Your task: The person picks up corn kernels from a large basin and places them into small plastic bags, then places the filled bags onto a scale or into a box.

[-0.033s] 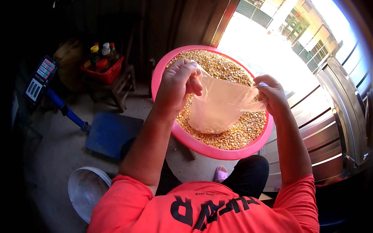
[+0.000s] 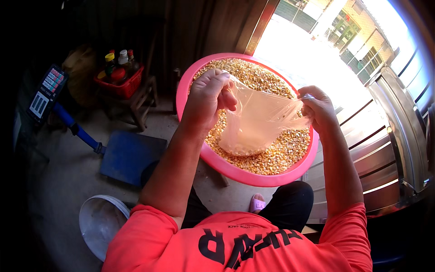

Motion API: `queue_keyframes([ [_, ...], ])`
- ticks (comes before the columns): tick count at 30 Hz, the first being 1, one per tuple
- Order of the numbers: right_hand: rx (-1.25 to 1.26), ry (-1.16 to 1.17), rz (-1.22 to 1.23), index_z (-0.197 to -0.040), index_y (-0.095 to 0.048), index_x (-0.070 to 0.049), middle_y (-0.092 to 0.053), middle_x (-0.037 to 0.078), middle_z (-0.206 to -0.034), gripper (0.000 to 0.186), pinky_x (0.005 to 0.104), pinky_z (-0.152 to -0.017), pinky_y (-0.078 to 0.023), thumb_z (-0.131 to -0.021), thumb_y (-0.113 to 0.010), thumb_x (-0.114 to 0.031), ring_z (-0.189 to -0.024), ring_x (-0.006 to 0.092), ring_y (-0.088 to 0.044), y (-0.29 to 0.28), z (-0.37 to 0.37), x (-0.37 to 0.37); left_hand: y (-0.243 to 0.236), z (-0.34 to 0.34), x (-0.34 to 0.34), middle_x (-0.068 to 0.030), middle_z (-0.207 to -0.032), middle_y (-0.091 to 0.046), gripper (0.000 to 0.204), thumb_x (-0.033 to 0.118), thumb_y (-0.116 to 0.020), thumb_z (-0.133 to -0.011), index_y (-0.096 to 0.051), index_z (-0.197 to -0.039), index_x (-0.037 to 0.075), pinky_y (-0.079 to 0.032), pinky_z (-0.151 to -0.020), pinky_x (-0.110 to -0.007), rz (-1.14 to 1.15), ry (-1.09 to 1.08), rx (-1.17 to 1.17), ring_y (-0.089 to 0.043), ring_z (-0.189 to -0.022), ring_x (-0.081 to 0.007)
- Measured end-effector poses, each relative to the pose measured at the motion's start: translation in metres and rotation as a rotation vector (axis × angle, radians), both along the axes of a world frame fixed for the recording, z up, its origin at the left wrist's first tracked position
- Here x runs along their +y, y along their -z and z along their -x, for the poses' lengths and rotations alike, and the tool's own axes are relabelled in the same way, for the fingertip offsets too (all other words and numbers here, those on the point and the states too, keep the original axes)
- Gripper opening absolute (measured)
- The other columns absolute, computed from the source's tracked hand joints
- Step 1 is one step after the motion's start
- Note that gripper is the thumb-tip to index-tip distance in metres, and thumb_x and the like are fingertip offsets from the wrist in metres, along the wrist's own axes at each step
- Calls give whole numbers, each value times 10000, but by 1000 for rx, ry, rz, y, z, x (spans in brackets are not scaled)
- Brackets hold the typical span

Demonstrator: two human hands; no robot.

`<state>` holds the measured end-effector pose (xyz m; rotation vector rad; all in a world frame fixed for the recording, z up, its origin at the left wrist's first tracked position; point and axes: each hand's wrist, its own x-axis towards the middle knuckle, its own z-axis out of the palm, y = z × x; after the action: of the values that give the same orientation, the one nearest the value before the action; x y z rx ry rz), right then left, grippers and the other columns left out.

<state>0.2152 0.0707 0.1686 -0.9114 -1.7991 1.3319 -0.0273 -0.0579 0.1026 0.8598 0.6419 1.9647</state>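
While the left hand pinches one edge of the bag with closed thumb and fingers, the right hand is closed on the other edge, and the plastic is stretched between them. The bag hangs above the corn in the pink basin, its bottom toward the near side. At left are a blue scale and, nearer, a white bucket.

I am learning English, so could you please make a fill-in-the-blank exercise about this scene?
Counting left hand and right hand, the number of hands holding the plastic bag is ____.
The tub of corn kernels is coloured ____.
The basket with bottles is coloured ____.
The scale platform is coloured ____.
two; pink; red; blue
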Motion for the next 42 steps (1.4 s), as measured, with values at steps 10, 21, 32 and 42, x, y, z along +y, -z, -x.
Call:
queue_keyframes([
  [10,-212,37,57,-959,-599,-17,-557,34,-727,192,229,-513,-416,-808,-623,-133,-587,85,-509,7,-17,14,0,-3,5,-12,-699,-586,168,190,-532,-889,-612,-929,47,-508,-538,-247,-32,78,-19,-574,-595,-88],
  [21,188,-183,219,-1045,-569,-18,-558,39,-726,220,273,-583,-446,-849,-566,-117,-616,127,-535,-26,-27,5,-23,-33,0,-33,-796,-613,366,113,-504,-887,-457,-1240,27,-511,-696,-267,-9,45,169,-591,-686,-96],
  [32,210,-223,-36,-1175,-499,-27,-615,91,-945,366,257,-690,-471,-825,-565,-114,-792,133,-573,-71,-11,-35,-99,-42,-6,-106,-1014,-629,356,154,-512,-887,-474,-1214,17,-483,-822,-315,34,309,349,-617,-912,-180],
  [42,-37,-449,-414,-1254,-395,-23,-602,148,-962,433,264,-558,-495,-900,-524,-236,-651,153,-618,-101,44,-66,-145,-48,-21,-119,-1014,-610,270,78,-504,-844,-510,-1103,0,-429,-912,-340,17,260,491,-599,-967,-196],
])
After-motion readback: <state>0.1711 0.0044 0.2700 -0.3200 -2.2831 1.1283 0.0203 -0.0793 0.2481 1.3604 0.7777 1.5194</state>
